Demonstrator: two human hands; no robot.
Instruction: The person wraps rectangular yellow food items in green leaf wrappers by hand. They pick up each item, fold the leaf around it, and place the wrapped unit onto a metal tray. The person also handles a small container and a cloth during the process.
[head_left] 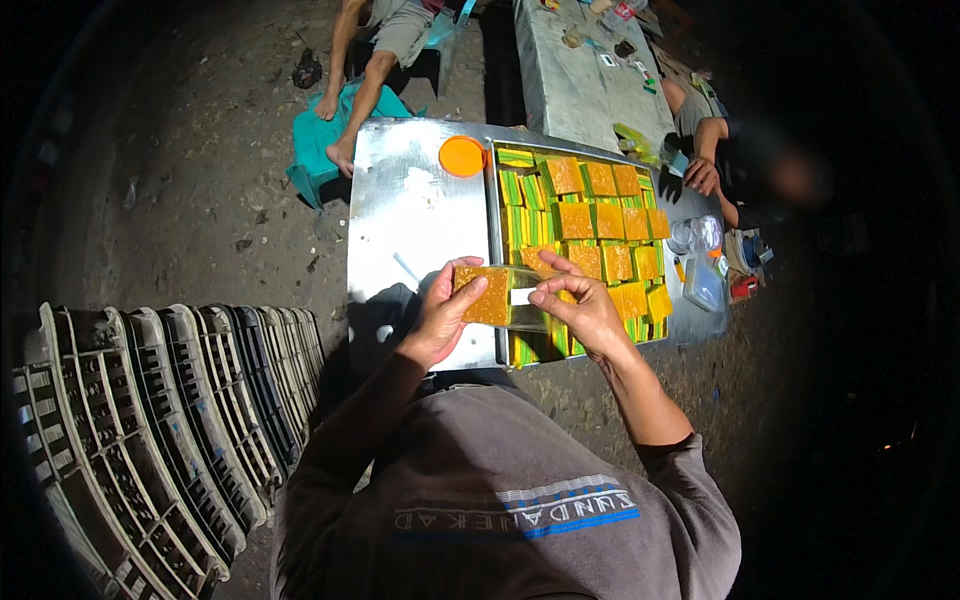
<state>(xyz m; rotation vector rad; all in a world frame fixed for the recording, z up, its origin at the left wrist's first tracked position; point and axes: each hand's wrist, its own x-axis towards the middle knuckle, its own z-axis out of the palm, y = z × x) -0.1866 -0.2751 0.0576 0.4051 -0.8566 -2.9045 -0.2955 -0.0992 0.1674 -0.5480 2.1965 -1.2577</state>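
While slatted crates [150, 425] fill the lower left of the frame, my left hand [437, 320] sits at the centre, thumb and fingers clamped on an orange-topped slab [484, 297] in a clear wrapper [529, 318]. Just right, my right hand [588, 313] has its thumb and forefinger together on a white slip [522, 296] at the wrapper. Beyond, right of centre, a metal tray [494, 220] holds rows of yellow-green slabs [607, 222], some orange on top; farther right, clear containers [706, 285] stand near another person's hand [703, 178].
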